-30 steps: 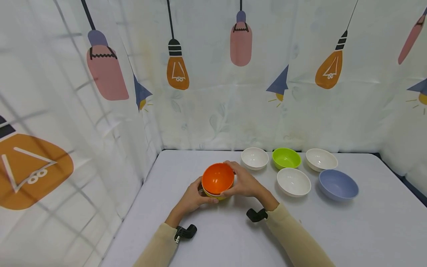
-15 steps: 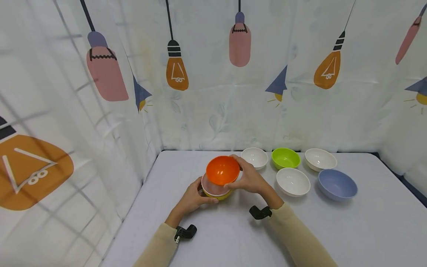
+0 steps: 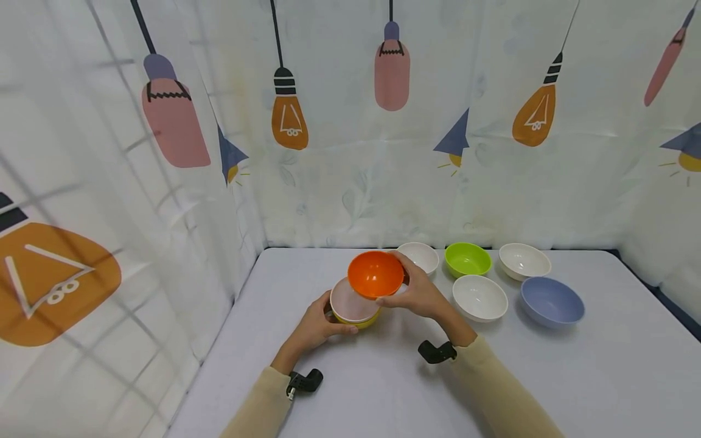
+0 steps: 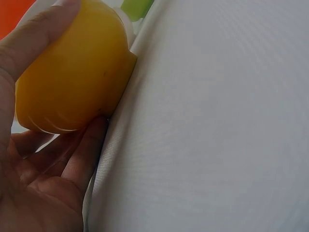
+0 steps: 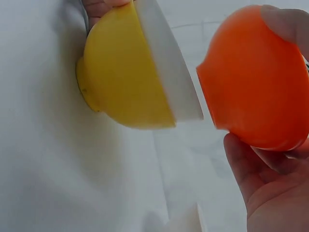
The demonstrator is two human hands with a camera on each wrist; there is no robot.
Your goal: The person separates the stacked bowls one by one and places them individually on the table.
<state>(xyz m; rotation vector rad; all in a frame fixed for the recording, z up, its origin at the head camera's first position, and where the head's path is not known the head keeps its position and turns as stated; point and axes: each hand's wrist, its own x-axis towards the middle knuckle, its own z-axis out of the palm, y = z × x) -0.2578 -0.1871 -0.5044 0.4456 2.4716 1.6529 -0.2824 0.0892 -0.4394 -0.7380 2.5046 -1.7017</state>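
An orange bowl [image 3: 375,275] is held up by my right hand [image 3: 418,291], thumb and fingers at its sides. In the right wrist view the orange bowl [image 5: 258,82] is apart from the stack beside it. That stack is a white bowl [image 3: 352,302] nested in a yellow bowl [image 3: 358,325], with the white rim standing above the yellow one. My left hand [image 3: 316,325] grips the yellow bowl at its left side. In the left wrist view the yellow bowl [image 4: 77,67] has its foot on the white cloth, thumb and fingers around its wall.
To the right stand a partly hidden white bowl [image 3: 420,255], a green bowl [image 3: 468,260], another white bowl [image 3: 524,262], a nearer white bowl [image 3: 480,298] and a blue bowl [image 3: 552,302]. A printed curtain [image 3: 350,170] hangs behind the white table [image 3: 350,389].
My right hand has lifted the orange bowl out of the stack and moved it up and right, uncovering the white bowl. My left hand has stayed on the yellow bowl.
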